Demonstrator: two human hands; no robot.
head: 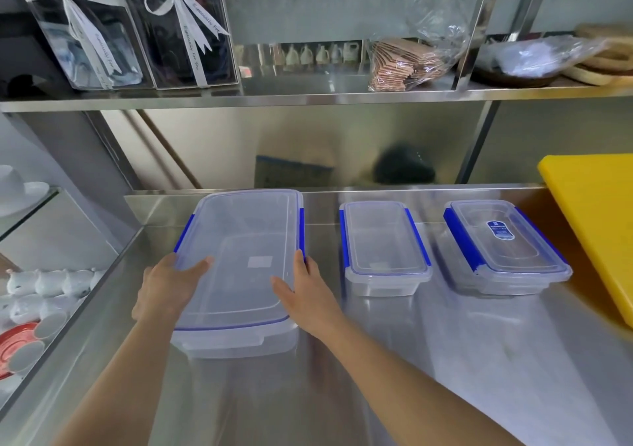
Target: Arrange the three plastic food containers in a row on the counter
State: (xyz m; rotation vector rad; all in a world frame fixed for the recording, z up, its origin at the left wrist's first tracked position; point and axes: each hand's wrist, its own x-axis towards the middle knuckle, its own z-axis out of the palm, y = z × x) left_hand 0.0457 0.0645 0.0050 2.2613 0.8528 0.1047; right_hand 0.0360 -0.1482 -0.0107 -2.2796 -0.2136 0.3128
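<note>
Three clear plastic containers with blue clips stand on the steel counter (411, 360). The large container (239, 260) is at the left. My left hand (168, 288) grips its left side with the thumb on the lid. My right hand (305, 291) grips its right side, thumb also on the lid. A narrow container (385, 247) stands in the middle. To its right sits a third container (503, 243) with a blue label on its lid, turned slightly askew.
A yellow cutting board (596, 226) leans at the right edge of the counter. A steel shelf (308, 94) above holds ribboned gift boxes (130, 24) and bagged goods. White cups (51, 284) fill a glass case at the left.
</note>
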